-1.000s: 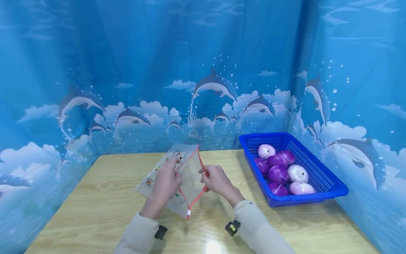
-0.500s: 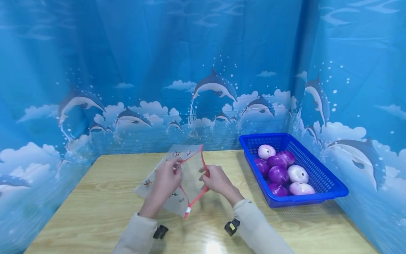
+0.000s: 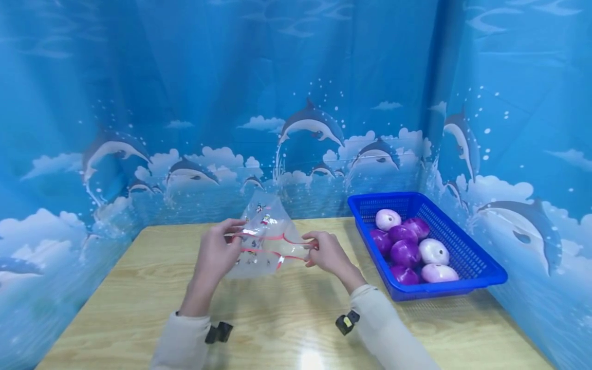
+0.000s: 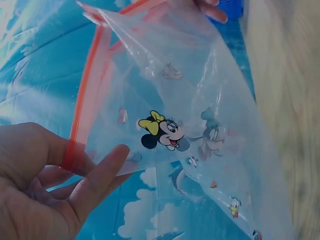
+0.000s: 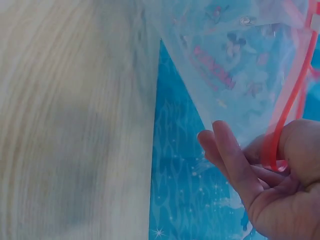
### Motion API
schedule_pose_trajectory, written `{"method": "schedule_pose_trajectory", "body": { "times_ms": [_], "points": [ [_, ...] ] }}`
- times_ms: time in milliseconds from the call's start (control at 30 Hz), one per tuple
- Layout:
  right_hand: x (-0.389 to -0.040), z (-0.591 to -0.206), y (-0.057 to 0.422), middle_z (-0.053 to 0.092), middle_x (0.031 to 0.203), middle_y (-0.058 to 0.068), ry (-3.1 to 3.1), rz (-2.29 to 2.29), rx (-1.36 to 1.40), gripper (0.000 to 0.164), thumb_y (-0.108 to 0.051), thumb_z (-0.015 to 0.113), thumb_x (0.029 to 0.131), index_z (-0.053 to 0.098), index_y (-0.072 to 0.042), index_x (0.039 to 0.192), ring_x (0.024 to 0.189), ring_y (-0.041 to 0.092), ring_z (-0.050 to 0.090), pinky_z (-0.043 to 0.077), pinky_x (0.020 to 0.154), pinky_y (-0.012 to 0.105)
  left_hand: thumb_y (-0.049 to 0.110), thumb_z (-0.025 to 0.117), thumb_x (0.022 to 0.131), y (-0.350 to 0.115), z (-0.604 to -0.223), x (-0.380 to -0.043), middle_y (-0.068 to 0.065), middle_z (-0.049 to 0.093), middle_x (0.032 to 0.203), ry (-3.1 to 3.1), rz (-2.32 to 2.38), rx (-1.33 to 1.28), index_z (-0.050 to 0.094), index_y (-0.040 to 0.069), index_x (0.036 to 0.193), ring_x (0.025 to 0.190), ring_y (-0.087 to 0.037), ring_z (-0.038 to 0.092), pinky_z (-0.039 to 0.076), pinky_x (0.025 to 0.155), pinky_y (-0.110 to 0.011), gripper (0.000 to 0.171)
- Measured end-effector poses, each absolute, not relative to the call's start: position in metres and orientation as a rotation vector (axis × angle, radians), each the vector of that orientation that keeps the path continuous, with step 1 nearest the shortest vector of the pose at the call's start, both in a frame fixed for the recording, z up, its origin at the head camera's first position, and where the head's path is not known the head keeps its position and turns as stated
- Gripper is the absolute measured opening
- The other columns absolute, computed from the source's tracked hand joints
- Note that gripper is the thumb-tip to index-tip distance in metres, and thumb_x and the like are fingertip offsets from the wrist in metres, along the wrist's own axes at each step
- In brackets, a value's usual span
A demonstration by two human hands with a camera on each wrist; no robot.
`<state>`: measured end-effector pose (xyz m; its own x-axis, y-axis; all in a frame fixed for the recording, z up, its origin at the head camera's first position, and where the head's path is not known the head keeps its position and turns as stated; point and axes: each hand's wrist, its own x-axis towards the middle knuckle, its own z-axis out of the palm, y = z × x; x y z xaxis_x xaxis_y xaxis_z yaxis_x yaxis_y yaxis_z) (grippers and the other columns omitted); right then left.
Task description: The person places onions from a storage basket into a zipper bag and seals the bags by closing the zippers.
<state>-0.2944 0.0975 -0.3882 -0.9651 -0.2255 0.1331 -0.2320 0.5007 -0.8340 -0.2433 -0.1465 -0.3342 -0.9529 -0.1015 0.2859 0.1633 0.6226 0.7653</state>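
Clear bag (image 3: 265, 218) L of blue basket (image 3: 455, 236), mouth now twd person; 0.5 s ago faced basket. Hands wider apart: L hand (image 3: 217, 253) farther from basket, R hand (image 3: 328, 253) nearer; fingers of both pinched on opp. ends of red rim (image 4: 86, 95).

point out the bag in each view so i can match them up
Head: bag a little left of and below centre.
Left wrist: across the middle, gripped at left by the left hand.
Right wrist: upper right, gripped by the right hand.
Shared landmark: the table.
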Motion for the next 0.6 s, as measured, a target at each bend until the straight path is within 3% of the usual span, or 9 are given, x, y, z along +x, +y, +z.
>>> {"method": "schedule_pose_trajectory", "body": {
  "times_ms": [133,267,467,600],
  "points": [
    [-0.295,-0.384,0.1,0.077,0.105,0.022,-2.704,1.42,0.446,0.044,0.016,0.055,0.087,0.068,0.004,0.127,0.07,0.019,0.076,0.063,0.057,0.029,-0.005,0.055,0.094,-0.149,-0.332,-0.242,-0.023,0.067,0.133,-2.544,-1.359,-0.066,0.065,0.007,0.134,0.114,-0.039,0.07,0.067,0.08,-0.035,0.043],
    [-0.294,-0.382,0.099,0.077,0.109,0.022,-2.678,1.399,0.541,0.043,0.015,0.054,0.089,0.067,0.005,0.129,0.079,0.022,0.078,0.062,0.06,0.022,-0.001,0.054,0.096,-0.145,-0.337,-0.245,-0.023,0.066,0.135,-2.565,-1.392,-0.091,0.063,0.008,0.138,0.107,-0.036,0.072,0.062,0.069,-0.027,0.043],
    [-0.291,-0.381,0.094,0.072,0.119,0.03,-2.626,1.558,0.616,0.047,0.018,0.047,0.091,0.061,0.008,0.134,0.09,0.032,0.078,0.067,0.074,0.028,-0.001,0.052,0.094,-0.134,-0.347,-0.25,-0.024,0.07,0.123,-2.589,-1.294,-0.123,0.06,0.006,0.141,0.079,-0.023,0.066,0.053,0.058,-0.023,0.047],
    [-0.291,-0.381,0.091,0.07,0.121,0.031,-2.605,1.587,0.661,0.045,0.016,0.045,0.093,0.061,0.008,0.134,0.094,0.035,0.077,0.067,0.078,0.028,-0.001,0.056,0.093,-0.124,-0.35,-0.252,-0.022,0.071,0.122,-2.616,-1.284,-0.12,0.059,0.007,0.142,0.085,-0.024,0.07,0.06,0.063,-0.025,0.049]
  ]
}}
